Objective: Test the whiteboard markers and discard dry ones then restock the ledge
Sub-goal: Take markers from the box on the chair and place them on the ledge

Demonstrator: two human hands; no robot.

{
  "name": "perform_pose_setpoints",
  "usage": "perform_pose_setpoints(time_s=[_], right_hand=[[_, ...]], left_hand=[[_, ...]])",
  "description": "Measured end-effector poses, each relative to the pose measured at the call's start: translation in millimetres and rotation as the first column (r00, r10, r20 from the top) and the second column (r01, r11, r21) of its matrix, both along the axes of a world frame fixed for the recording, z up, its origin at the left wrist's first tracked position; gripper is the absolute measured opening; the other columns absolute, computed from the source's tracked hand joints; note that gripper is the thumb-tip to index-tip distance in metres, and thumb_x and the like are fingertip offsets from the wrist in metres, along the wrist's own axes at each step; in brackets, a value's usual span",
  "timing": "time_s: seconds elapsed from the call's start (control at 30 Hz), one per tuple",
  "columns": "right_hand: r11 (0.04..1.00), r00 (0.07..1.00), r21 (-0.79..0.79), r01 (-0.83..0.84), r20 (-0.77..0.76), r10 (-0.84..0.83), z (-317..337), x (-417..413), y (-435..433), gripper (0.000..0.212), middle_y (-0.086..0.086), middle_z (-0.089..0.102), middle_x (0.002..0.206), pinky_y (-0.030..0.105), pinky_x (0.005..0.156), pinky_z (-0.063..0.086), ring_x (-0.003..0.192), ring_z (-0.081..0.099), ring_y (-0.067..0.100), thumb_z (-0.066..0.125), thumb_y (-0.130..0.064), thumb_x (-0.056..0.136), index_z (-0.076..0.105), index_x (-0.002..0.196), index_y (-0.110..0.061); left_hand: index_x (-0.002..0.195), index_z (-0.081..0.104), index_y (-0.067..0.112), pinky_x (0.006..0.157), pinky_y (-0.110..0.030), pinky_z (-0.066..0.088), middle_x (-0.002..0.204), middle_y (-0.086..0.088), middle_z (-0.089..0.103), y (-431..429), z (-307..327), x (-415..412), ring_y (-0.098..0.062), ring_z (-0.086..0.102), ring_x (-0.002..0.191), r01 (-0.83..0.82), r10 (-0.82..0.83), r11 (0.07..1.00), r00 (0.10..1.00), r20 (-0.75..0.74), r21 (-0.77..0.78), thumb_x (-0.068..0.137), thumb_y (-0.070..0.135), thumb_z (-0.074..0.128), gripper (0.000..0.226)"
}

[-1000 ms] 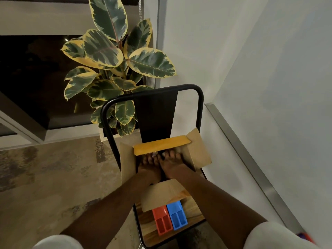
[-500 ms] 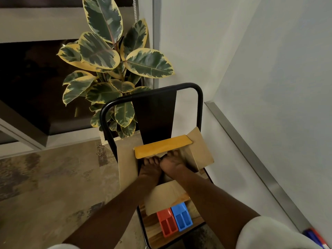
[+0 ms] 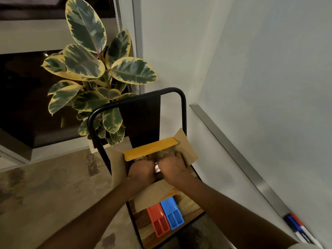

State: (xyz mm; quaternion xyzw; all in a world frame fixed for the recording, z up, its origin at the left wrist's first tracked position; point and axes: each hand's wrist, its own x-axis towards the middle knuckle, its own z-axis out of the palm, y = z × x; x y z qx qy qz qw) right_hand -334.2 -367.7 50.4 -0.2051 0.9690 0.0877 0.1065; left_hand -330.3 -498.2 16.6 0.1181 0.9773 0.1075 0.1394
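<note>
Head view: both fists, left hand (image 3: 142,170) and right hand (image 3: 173,167), are curled inside the cardboard box (image 3: 186,146) on the chair (image 3: 181,97); markers (image 3: 299,229) lie on the whiteboard ledge (image 3: 233,153). No writing is legible.

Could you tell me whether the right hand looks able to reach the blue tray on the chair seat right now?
Probably yes: the blue tray lies uncovered below the right hand, though that hand is busy in the cardboard box.
</note>
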Motion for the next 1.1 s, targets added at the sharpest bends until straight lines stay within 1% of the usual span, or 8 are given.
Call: perform_pose_setpoints(time_s=[0.27, 0.4, 0.57, 0.63, 0.7, 0.77, 0.83, 1.1], right_hand=[[0.989, 0.962, -0.138, -0.045, -0.275, 0.005, 44.3, 32.2, 36.5, 0.034, 0.01, 0.064, 0.077, 0.04, 0.063, 0.05, 0.08, 0.058, 0.032, 0.083, -0.017, 0.048, 0.068, 0.078, -0.013], [0.968, 0.889, -0.249, 0.019, -0.44, -0.13, 64.4, 46.9, 57.8, 0.033, 0.014, 0.064, 0.095, 0.042, 0.072, 0.049, 0.103, 0.053, 0.037, 0.075, -0.008, 0.06, 0.067, 0.092, -0.01], [0.874, 0.814, -0.468, 0.132, -0.452, -0.365, 82.7, 74.2, 84.7, 0.076, 0.025, 0.034, 0.142, 0.05, 0.096, 0.038, 0.13, 0.033, 0.041, 0.069, -0.015, 0.073, 0.033, 0.14, -0.015], [0.692, 0.784, -0.699, 0.178, -0.324, -0.529, 86.2, 88.6, 95.1, 0.085, 0.019, 0.02, 0.151, 0.041, 0.105, 0.029, 0.137, 0.024, 0.03, 0.069, -0.025, 0.078, 0.019, 0.146, -0.015], [0.319, 0.768, -0.912, 0.257, -0.008, -0.641, 91.3, 103.3, 103.7, 0.092, 0.008, 0.015, 0.154, 0.026, 0.107, 0.024, 0.137, 0.021, 0.013, 0.068, -0.031, 0.084, 0.007, 0.15, -0.015], [-0.057, 0.755, -0.949, 0.311, 0.283, -0.592, 100.5, 119.3, 114.6, 0.088, 0.0, 0.023, 0.152, 0.021, 0.103, 0.033, 0.133, 0.031, 0.007, 0.066, -0.033, 0.088, 0.006, 0.15, -0.019], [-0.254, 0.763, -0.92, 0.3, 0.391, -0.515, 109.7, 138.5, 129.2, 0.075, -0.005, 0.042, 0.138, 0.015, 0.089, 0.045, 0.119, 0.048, 0.0, 0.061, -0.037, 0.088, 0.018, 0.147, -0.019], [-0.298, 0.633, -0.936, 0.189, 0.348, -0.692, 116.2, 220.5, 200.2, 0.026, -0.012, 0.066, 0.102, 0.015, 0.083, 0.049, 0.096, 0.063, 0.001, 0.055, -0.037, 0.09, 0.055, 0.114, -0.027]], left_hand=[[0.111, 0.059, 0.011, 0.077, -0.034, 0.047, 0.105, -0.009, 0.066, 21.6, 49.6, 20.9, -0.028, 0.063, 0.094, 0.097, -0.09, 0.994, 0.985, -0.144, 0.047, 0.093, 0.041, 0.048, 0.037], [0.093, 0.069, 0.008, 0.067, -0.037, 0.054, 0.082, -0.012, 0.07, 47.8, 73.3, 23.8, -0.031, 0.067, 0.073, 0.171, -0.149, 0.982, 0.959, -0.24, 0.074, 0.086, 0.03, 0.063, 0.024], [0.1, 0.056, 0.013, 0.069, -0.037, 0.051, 0.088, -0.01, 0.066, 91.1, 98.2, 39.9, -0.03, 0.063, 0.08, 0.053, 0.017, 0.964, 0.965, -0.261, 0.261, 0.085, 0.048, 0.045, 0.039], [0.092, 0.051, 0.016, 0.057, -0.033, 0.047, 0.082, -0.005, 0.064, 109.3, 108.8, 50.9, -0.028, 0.061, 0.07, 0.064, 0.019, 0.969, 0.943, -0.331, 0.238, 0.086, 0.038, 0.056, 0.023], [0.092, 0.052, 0.012, 0.052, -0.03, 0.041, 0.078, -0.005, 0.063, 128.9, 118.6, 63.9, -0.029, 0.061, 0.066, 0.091, 0.023, 0.945, 0.939, -0.343, 0.314, 0.086, 0.029, 0.063, 0.02], [0.094, 0.054, 0.009, 0.05, -0.027, 0.035, 0.076, -0.006, 0.062, 151.6, 123.0, 75.3, -0.029, 0.062, 0.062, 0.146, 0.02, 0.905, 0.924, -0.383, 0.4, 0.086, 0.024, 0.066, 0.02], [0.1, 0.055, 0.008, 0.052, -0.026, 0.037, 0.079, -0.005, 0.063, 175.7, 130.2, 88.0, -0.026, 0.062, 0.064, 0.213, -0.016, 0.873, 0.912, -0.411, 0.439, 0.088, 0.026, 0.064, 0.023], [0.112, 0.053, 0.012, 0.066, -0.026, 0.046, 0.09, -0.002, 0.067, 266.1, 138.2, 154.2, -0.018, 0.063, 0.073, 0.405, -0.214, 0.774, 0.891, -0.401, 0.486, 0.091, 0.048, 0.047, 0.042]])
